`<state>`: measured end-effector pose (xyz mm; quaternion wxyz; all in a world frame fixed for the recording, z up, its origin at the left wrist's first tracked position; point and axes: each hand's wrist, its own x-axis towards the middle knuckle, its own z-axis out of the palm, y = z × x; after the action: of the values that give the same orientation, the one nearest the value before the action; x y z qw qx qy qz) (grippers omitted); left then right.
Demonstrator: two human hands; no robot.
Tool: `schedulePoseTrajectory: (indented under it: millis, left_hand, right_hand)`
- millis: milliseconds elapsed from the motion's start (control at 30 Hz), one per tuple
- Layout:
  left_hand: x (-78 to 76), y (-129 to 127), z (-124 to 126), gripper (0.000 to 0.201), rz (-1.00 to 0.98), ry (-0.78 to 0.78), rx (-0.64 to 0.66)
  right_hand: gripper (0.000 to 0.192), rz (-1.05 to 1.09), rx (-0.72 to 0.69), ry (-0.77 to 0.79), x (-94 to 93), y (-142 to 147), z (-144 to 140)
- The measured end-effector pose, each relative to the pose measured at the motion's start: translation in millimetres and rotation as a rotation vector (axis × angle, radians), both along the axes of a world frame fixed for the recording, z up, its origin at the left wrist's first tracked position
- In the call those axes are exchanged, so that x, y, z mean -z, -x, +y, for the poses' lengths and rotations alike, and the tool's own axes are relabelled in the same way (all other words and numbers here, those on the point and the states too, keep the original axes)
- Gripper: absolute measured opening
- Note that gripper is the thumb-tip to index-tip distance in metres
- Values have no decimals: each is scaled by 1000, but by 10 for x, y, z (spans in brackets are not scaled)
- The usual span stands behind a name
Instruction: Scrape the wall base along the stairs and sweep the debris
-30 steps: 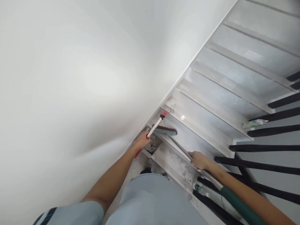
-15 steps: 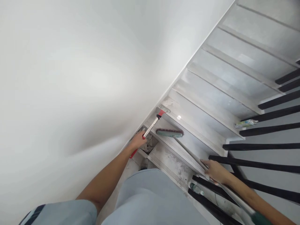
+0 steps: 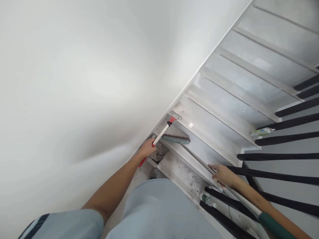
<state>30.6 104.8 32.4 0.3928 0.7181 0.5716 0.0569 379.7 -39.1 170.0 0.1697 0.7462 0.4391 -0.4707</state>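
My left hand (image 3: 147, 149) grips the metal handle of a red scraper (image 3: 166, 126); its flat blade rests on a dusty stair step next to the white wall. My right hand (image 3: 223, 175) holds the long pole of a broom. The broom's green head (image 3: 176, 139) with reddish bristles lies on the step just right of the scraper. The pole runs back to a green grip (image 3: 274, 227) at the lower right. A dustpan with debris (image 3: 159, 155) sits on the step under my left hand.
Grey stairs (image 3: 239, 83) climb toward the upper right, beside black railing bars (image 3: 279, 156). A sealant tube (image 3: 261, 132) lies on a step edge by the railing. A clear plastic bottle (image 3: 208, 200) lies near the lower bars. A white wall (image 3: 87, 83) fills the left.
The broom head slid right along the step, then back left toward the scraper. My right hand moved down the pole toward the railing. The scraper stayed in place.
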Motion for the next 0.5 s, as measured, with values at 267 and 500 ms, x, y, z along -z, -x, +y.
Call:
schedulePoseTrajectory:
  millis: [267, 500]
  left_hand:
    - [6, -5, -5, 10, 41, -36, 2]
    - [62, -3, -33, 15, 24, -54, 19]
  right_hand:
    - [29, -100, -235, -79, 561, 780, 325]
    - [50, -38, -291, -75, 449, 830, 277]
